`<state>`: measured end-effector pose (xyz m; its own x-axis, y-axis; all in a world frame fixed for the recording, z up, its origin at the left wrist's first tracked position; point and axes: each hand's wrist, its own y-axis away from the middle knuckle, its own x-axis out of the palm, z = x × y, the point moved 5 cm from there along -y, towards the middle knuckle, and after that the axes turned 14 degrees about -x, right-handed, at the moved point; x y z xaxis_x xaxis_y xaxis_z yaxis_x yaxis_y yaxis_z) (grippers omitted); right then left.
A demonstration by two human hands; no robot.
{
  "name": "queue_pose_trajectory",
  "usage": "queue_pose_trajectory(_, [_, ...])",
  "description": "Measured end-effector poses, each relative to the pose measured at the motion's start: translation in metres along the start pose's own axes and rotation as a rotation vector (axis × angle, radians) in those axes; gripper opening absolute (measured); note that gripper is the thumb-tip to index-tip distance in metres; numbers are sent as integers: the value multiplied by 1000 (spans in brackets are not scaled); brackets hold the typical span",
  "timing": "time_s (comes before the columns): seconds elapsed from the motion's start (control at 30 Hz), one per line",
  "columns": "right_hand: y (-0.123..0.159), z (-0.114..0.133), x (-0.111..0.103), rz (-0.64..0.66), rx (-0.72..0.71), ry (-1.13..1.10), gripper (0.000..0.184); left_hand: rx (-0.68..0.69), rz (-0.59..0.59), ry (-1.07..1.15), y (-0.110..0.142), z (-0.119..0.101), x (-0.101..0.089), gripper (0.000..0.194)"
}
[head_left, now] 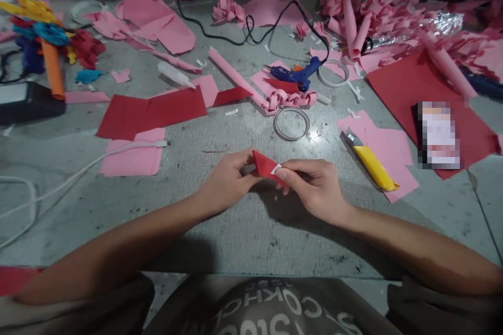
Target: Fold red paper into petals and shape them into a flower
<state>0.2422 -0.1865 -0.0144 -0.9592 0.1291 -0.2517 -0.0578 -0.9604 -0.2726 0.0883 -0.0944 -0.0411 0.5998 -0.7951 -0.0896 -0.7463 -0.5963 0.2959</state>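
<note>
A small folded piece of red paper (pixel 263 164) is held up between both hands over the table's front half. My left hand (pixel 231 178) pinches its left end, fingers closed. At its right end, my right hand (pixel 312 186) grips the paper between thumb and fingers. By the right thumb tip a small white strip (pixel 276 169), perhaps tape, lies on the red paper. The fingers partly hide the paper's lower edge. Beyond the hands lies a roll of tape (pixel 291 124), and to the right a yellow utility knife (pixel 375 167) rests on pink paper (pixel 396 152).
A blue glue gun (pixel 301 73) with a black cord lies beyond the tape, beside a pink paper chain (pixel 291 99). Red paper (pixel 157 112) and a white cable (pixel 98 159) are at left. A phone (pixel 439 136) sits on a red sheet (pixel 396 84). Crumpled pink paper lines the back.
</note>
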Motion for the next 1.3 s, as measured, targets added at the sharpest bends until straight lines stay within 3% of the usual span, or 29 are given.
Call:
queue_pose_trajectory(0.23, [1, -9, -6, -116, 122, -113, 28, 63, -1, -30, -2, 1, -1, 16])
queue_pose_trajectory(0.53, [0, -12, -9, -157, 160, -75, 29, -41, -58, -24, 2, -4, -2, 26])
queue_pose_trajectory(0.7, [-1, -10, -10, -166, 146, 18, 32, -82, -85, -45, 2, -2, -3, 28])
queue_pose_trajectory(1.03, [1, -8, -8, -177, 43, 227, 37, 36, -171, -119, 2, -8, -3, 22])
queue_pose_trajectory(1.3, [2, -9, -5, -206, -36, 297, 27, 41, -159, -93, 0, -7, -2, 19])
